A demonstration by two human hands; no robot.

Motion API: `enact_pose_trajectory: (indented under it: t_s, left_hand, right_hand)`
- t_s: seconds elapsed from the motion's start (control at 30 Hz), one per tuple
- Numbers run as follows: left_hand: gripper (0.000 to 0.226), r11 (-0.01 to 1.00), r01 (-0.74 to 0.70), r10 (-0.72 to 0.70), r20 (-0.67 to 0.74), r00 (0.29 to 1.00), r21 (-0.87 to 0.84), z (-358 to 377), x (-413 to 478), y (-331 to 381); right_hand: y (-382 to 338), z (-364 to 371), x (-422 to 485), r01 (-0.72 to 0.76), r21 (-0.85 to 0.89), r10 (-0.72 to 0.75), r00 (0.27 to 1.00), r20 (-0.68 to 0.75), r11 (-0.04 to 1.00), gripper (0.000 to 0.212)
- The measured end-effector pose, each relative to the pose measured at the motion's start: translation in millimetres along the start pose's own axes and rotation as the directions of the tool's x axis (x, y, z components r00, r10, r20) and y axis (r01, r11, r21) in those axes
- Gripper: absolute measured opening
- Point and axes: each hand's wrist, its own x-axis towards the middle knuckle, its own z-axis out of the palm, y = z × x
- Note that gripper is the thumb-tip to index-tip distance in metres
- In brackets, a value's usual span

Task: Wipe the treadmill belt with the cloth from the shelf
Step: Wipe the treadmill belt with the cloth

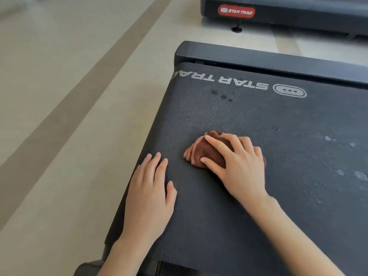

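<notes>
The dark treadmill belt (268, 120) fills the right side of the head view, printed with white STAR TRAC lettering near its far end. A bunched brown cloth (201, 150) lies on the belt near its left edge. My right hand (237, 164) lies on top of the cloth, fingers spread and lightly curved over it, pressing it onto the belt. My left hand (149, 194) rests flat on the belt's left edge, fingers straight, holding nothing. Dark wet spots (222, 95) and pale smudges (346, 172) mark the belt.
The treadmill's black end cap (258, 56) crosses the far end of the belt. A second treadmill (288, 10) with a red STAR TRAC badge stands beyond it. Pale wooden floor (69, 96) with a darker stripe runs along the left.
</notes>
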Motion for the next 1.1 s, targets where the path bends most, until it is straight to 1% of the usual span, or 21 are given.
enact_pose_trajectory:
  t_s: [0.13,0.2,0.27,0.33,0.47,0.53,0.6,0.7,0.77,0.87,0.97,1.1]
  left_hand:
    - [0.054,0.999,0.006,-0.004,0.023,1.0,-0.049,-8.2,-0.5,-6.7]
    - [0.049,0.986,0.097,-0.095,0.018,0.995,-0.133,-13.8,-2.3,-14.5]
    - [0.052,0.945,0.229,-0.217,0.075,0.973,-0.232,-16.4,-4.5,-23.7]
    - [0.057,0.929,0.265,-0.244,0.109,0.964,-0.258,-16.1,-5.9,-26.5]
    - [0.06,0.941,0.211,-0.184,0.123,0.975,-0.266,-13.3,-7.4,-28.8]
    - [0.064,0.953,0.156,-0.118,0.155,0.981,-0.261,-13.7,-8.2,-39.1]
    - [0.071,0.949,0.112,-0.063,0.172,0.983,-0.294,-16.4,-8.6,-48.4]
    - [0.075,0.931,0.113,-0.06,0.162,0.985,-0.348,-16.3,-9.8,-50.4]
    - [0.073,0.937,0.114,-0.064,0.159,0.985,-0.33,-14.8,-9.7,-49.8]
    - [0.071,0.952,0.118,-0.072,0.166,0.983,-0.283,-16.1,-9.9,-47.8]
    - [0.062,0.972,0.119,-0.081,0.186,0.979,-0.204,-21.1,-14.7,-41.6]
    - [0.069,0.994,0.03,-0.01,0.188,0.982,-0.103,-33.0,-40.7,-40.4]
  right_hand:
    - [-3.2,16.3,23.1,0.005,-0.034,-0.005,1.0,0.003,0.999,0.051]
    - [-7.1,15.4,13.5,-0.012,-0.06,0.01,1.0,-0.025,0.998,0.049]
    - [-13.6,10.1,-2.4,-0.016,-0.067,0.013,0.999,-0.039,0.998,0.047]
    - [-20.1,1.3,-22.6,0.013,-0.039,-0.014,0.999,-0.029,0.999,0.045]
    - [-31.6,-21.2,-77.9,0.102,0.041,-0.101,0.994,-0.034,0.994,0.04]
    - [-36.7,-27.3,-102.1,0.13,0.047,-0.128,0.991,-0.049,0.99,0.037]
    - [-37.9,-28.2,-108.0,0.153,0.051,-0.151,0.987,-0.05,0.987,0.036]
    - [-36.1,-22.2,-82.3,0.159,0.084,-0.157,0.987,-0.028,0.984,0.038]
    - [-37.3,-13.0,-53.8,0.159,0.082,-0.156,0.987,-0.042,0.984,0.039]
    - [-39.9,8.8,-3.9,0.186,0.048,-0.184,0.981,-0.054,0.981,0.04]
    - [-44.7,33.6,41.2,0.159,-0.016,-0.159,0.984,-0.08,0.987,0.043]
    - [-51.1,46.9,54.3,0.116,-0.049,-0.121,0.987,-0.11,0.992,0.042]
